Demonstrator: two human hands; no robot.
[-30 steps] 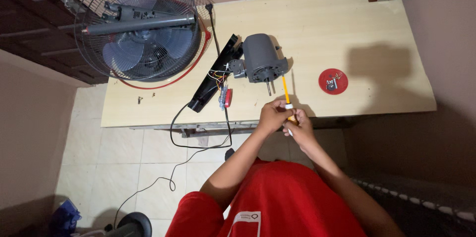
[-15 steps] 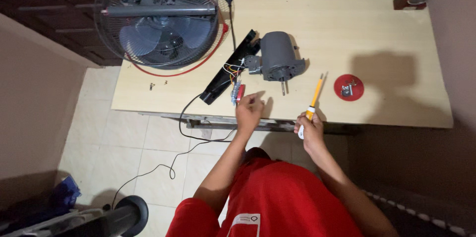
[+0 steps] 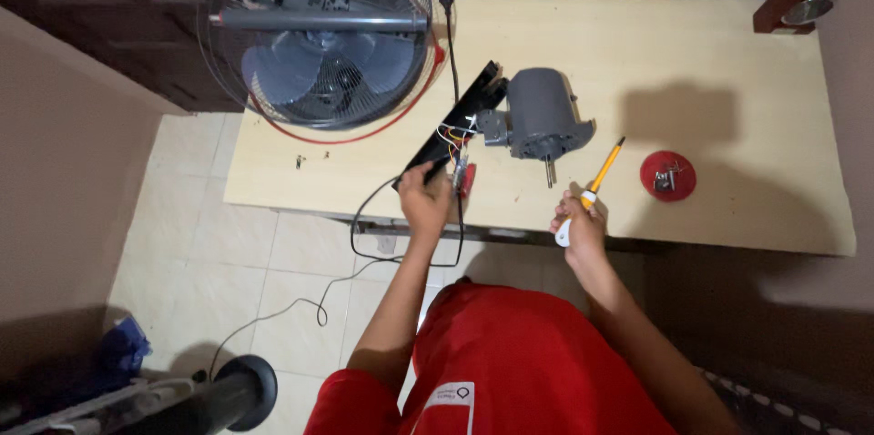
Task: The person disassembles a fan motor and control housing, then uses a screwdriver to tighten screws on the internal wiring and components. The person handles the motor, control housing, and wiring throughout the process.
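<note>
My right hand [image 3: 579,226] is wrapping its fingers around the yellow-handled screwdriver [image 3: 594,187], tip pointing to one o'clock. My left hand [image 3: 424,200] is gripping the long black plastic housing [image 3: 452,132], with the grey cylindrical fan motor [image 3: 541,114] lying at its two o'clock on the pale wooden table [image 3: 728,62].

Dim, warm indoor light falls on the table [image 3: 710,62], casting soft shadows, while corners darken and wide-angle edges bend

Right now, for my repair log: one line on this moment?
left hand: on black panel | right hand: holds screwdriver | motor: on table
</note>
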